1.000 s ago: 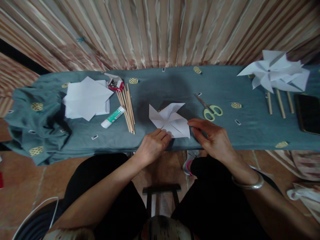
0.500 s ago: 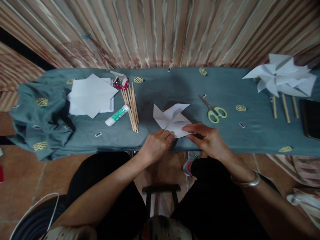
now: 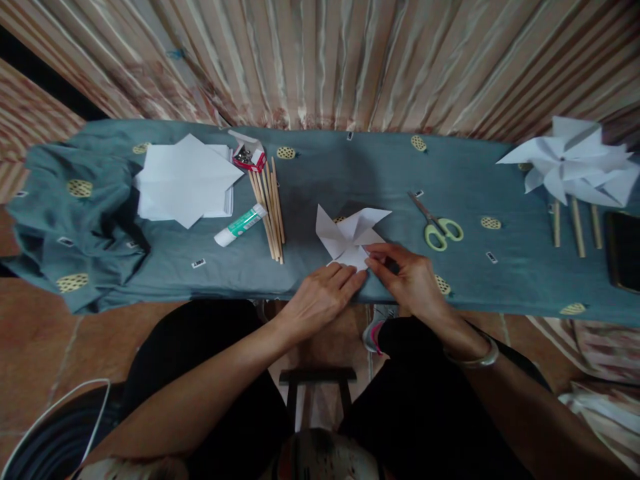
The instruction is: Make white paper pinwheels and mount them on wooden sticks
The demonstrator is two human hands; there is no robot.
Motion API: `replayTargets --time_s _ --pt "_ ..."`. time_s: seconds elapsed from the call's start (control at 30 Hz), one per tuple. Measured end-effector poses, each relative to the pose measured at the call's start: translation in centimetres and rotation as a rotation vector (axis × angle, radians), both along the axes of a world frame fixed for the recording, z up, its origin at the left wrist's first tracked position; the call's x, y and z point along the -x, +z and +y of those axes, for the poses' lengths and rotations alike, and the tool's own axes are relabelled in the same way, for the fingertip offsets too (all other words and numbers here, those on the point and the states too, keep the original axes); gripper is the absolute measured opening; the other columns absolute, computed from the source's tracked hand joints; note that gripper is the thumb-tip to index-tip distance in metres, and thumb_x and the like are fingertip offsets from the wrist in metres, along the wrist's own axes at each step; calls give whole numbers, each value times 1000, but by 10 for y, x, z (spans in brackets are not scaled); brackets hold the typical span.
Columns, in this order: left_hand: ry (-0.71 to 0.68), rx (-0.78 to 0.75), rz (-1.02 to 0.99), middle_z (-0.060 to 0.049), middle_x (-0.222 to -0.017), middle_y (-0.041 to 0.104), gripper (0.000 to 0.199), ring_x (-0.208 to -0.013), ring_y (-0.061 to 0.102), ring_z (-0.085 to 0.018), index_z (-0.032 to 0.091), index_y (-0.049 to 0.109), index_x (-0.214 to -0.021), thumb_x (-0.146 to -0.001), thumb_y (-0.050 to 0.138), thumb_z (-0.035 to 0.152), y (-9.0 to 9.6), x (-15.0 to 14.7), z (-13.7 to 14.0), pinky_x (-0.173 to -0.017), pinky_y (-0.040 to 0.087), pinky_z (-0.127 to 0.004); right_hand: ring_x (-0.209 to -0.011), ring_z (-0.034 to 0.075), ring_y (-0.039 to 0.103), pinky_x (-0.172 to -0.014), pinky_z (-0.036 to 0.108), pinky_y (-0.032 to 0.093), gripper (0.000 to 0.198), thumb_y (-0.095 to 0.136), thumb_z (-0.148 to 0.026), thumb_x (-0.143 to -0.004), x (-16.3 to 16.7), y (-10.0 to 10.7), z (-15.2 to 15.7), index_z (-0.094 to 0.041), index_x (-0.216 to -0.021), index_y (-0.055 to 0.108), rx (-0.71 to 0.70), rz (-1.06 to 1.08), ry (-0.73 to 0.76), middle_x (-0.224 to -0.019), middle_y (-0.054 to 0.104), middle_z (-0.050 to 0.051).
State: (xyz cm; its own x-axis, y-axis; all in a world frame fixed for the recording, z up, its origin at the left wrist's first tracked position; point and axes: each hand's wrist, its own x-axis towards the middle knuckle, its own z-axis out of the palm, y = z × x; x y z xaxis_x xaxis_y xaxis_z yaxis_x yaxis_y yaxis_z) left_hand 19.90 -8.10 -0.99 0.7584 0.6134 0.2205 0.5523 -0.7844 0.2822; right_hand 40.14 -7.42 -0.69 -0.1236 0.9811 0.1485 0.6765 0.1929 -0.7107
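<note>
A white paper pinwheel (image 3: 350, 235) with folded blades lies near the table's front edge, between both hands. My left hand (image 3: 325, 291) is closed on its near side, fingertips pressing the paper by the cloth's edge. On the right side, my right hand (image 3: 407, 272) pinches the paper between thumb and index finger. The fingers cover the pinwheel's near edge. To the right of the pinwheel lie scissors (image 3: 438, 227) with light green handles.
At left are stacked white paper sheets (image 3: 185, 180), a glue stick (image 3: 241, 225), a small red and white box (image 3: 249, 155) of metal pins, and several wooden sticks (image 3: 270, 213). Finished pinwheels (image 3: 575, 160) on sticks lie at far right, beside a black phone-like object (image 3: 624, 250).
My right hand has shifted inward along the pinwheel, closer to my left hand. The left fingers now lie further over its near edge. The whole view has shifted slightly.
</note>
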Motion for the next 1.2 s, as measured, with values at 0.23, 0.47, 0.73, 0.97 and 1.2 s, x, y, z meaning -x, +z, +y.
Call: replayTargets --time_s 0.23,0.47,0.73,0.97,1.2 --pt "64 223 -208 -12 -114 64 30 -105 57 -23 11 55 -125 -96 47 18 -6 0 -3 -93 54 -41 -80 22 70 -79 37 56 16 59 -25 -91 6 0 1 -18 -98 71 -189 -209 65 -87 75 6" --pt "106 325 -265 -12 -114 62 32 -106 54 -24 9 55 -125 -95 48 17 -7 -1 -6 -95 52 -42 -93 25 64 -83 41 55 20 51 -21 -96 12 7 -4 -19 -97 70 -312 -408 158 -105 73 10" --pt "112 364 -278 -13 -113 62 33 -104 53 -24 9 54 -126 -95 45 16 -6 -1 -5 -94 52 -42 -118 33 55 -92 52 51 27 50 -21 -94 14 7 -10 -32 -114 66 -257 -413 152 -134 59 7" --pt "126 392 -254 -12 -114 61 33 -105 54 -23 13 54 -126 -95 45 15 -4 -1 -4 -94 52 -43 -130 37 47 -97 61 47 36 49 -21 -94 12 7 -9 -36 -124 60 -164 -346 173 -143 51 5" --pt "148 407 -264 -11 -114 61 32 -106 55 -22 14 56 -123 -93 46 13 -4 -3 -1 -94 53 -41 -132 39 46 -99 63 44 40 50 -22 -93 10 4 -8 -39 -128 58 -136 -305 174 -145 51 3"
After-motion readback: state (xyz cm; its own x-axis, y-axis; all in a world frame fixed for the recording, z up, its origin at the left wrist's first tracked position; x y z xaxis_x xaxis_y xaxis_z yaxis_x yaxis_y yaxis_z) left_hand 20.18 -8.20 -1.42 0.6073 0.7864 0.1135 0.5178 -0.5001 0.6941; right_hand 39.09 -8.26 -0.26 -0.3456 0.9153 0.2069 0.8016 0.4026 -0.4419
